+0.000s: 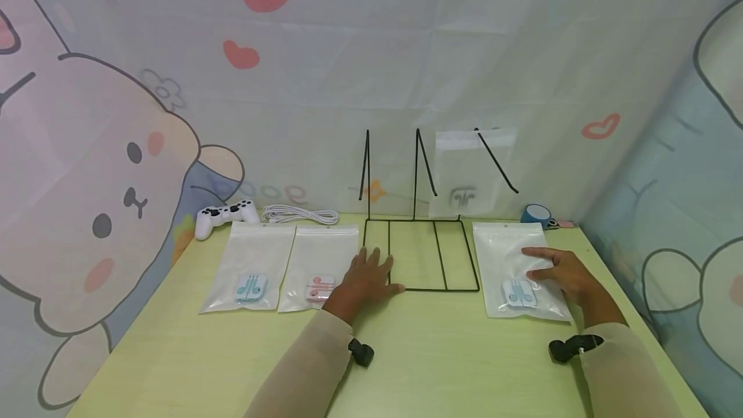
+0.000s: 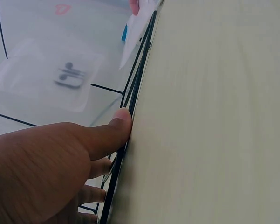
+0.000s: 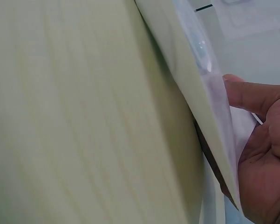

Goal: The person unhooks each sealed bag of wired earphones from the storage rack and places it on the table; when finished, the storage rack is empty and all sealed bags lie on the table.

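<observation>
In the head view my left hand (image 1: 367, 282) rests with spread fingers at the front left corner of a black wire display rack (image 1: 441, 290). Its thumb (image 2: 119, 123) touches the front bar in the left wrist view. My right hand (image 1: 571, 276) holds a white zip bag (image 1: 505, 250) of light-blue earphones by its right side. The thumb (image 3: 240, 91) lies on the bag's face, and the other fingers are mostly hidden in the right wrist view. The bag's front edge stands off the tabletop there. A clear bag (image 1: 464, 169) with dark earphones hangs from the rack's right prong.
Left of the rack lie two more zip bags, one with blue earphones (image 1: 261, 250) and one with pink (image 1: 327, 247). Behind them are a white game controller (image 1: 223, 217) and a coiled white cable (image 1: 298, 214). A blue tape roll (image 1: 535, 214) sits at the back right.
</observation>
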The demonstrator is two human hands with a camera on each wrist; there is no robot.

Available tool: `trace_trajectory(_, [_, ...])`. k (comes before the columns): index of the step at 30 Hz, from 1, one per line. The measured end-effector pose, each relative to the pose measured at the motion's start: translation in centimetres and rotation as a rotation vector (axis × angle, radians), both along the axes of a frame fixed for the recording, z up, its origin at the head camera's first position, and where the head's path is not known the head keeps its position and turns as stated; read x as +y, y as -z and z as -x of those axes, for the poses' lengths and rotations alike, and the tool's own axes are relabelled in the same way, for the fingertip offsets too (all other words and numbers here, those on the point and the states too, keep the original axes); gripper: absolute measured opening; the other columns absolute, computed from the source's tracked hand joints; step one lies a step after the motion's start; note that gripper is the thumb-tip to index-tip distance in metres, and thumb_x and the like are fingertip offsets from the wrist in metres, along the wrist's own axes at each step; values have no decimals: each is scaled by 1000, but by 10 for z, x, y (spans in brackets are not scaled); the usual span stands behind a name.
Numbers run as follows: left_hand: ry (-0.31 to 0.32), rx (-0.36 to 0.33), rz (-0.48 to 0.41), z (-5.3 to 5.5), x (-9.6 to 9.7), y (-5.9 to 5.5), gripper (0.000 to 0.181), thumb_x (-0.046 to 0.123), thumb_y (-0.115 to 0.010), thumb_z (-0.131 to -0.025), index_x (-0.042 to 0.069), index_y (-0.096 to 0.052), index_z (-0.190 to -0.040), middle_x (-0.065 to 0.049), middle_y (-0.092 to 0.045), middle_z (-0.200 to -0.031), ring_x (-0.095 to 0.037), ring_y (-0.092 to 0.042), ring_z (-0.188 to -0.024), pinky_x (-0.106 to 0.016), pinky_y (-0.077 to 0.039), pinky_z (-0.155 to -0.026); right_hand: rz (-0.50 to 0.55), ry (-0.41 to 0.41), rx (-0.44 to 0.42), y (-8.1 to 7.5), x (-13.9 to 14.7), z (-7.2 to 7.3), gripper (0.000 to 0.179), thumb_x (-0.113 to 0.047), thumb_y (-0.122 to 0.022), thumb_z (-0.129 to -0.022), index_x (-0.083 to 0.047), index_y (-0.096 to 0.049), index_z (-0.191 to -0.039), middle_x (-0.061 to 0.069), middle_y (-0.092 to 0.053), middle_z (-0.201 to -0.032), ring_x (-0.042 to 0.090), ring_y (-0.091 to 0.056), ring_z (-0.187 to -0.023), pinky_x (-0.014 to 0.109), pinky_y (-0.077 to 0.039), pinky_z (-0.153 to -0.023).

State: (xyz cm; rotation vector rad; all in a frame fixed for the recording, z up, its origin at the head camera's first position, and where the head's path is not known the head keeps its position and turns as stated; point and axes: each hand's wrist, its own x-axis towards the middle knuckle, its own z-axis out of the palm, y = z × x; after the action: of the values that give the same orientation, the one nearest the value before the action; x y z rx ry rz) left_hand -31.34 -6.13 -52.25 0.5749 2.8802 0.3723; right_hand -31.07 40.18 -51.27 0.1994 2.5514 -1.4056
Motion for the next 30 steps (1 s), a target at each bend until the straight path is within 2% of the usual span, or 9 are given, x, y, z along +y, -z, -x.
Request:
trace_trajectory(7, [0, -7, 22, 1, 0, -3, 83, 64, -59, -106, 18, -37, -172, -19, -27, -181, -50, -16, -169, -60, -18, -138, -10, -6, -2, 0, 0, 2, 75, -15, -86, -93, -7, -52, -159, 29, -8, -181, 61, -19, -162, 80, -22, -127])
trace_trajectory(12, [5, -6, 36, 1, 0, -4, 83, 64, -58, -106, 18, -37, -172, -18, -27, -181, -49, -16, -170, -61, -17, -138, -29, -6, -6, 0, -1, 2, 75, -17, -85, -95, -6, -51, -161, 30, -7, -181, 62, -19, -162, 81, -22, -127])
trace_trajectory(17, [13, -12, 37, 0, -1, -8, 82, 62, -60, -107, 18, -38, -172, -18, -27, -181, -50, -17, -169, -63, -16, -138, -74, -1, 3, -1, -4, 3, 74, -20, -83, -96, -7, -51, -161, 32, -13, -179, 60, -26, -159, 79, -26, -126])
trace_trajectory(20, [24, -7, 48, 3, -1, -6, 80, 60, -62, -106, 17, -40, -170, -20, -30, -180, -51, -20, -168, -66, -17, -136, -90, -3, 9, -1, -5, 2, 74, -20, -83, -97, -6, -50, -161, 34, -15, -178, 59, -31, -156, 78, -29, -126])
trace_trajectory(23, [35, -8, 56, 3, -2, -8, 79, 58, -63, -106, 16, -41, -170, -20, -32, -179, -51, -21, -167, -67, -18, -136, -90, -5, 9, -2, -6, 1, 74, -20, -82, -97, -6, -49, -162, 33, -14, -178, 60, -28, -158, 78, -27, -126])
trace_trajectory(25, [37, -19, 63, 0, -3, -12, 78, 57, -63, -107, 18, -40, -170, -18, -30, -180, -50, -20, -168, -68, -16, -136, -90, -4, 8, -2, -7, 0, 74, -19, -82, -97, -6, -50, -161, 33, -13, -179, 60, -25, -159, 79, -25, -127])
trace_trajectory(30, [43, -21, 91, 3, -7, -11, 78, 60, -60, -107, 22, -38, -172, -12, -28, -182, -46, -19, -170, -67, -14, -137, -91, 3, 8, -2, -8, 0, 73, -18, -82, -96, -5, -51, -161, 33, -13, -179, 61, -22, -161, 79, -23, -127])
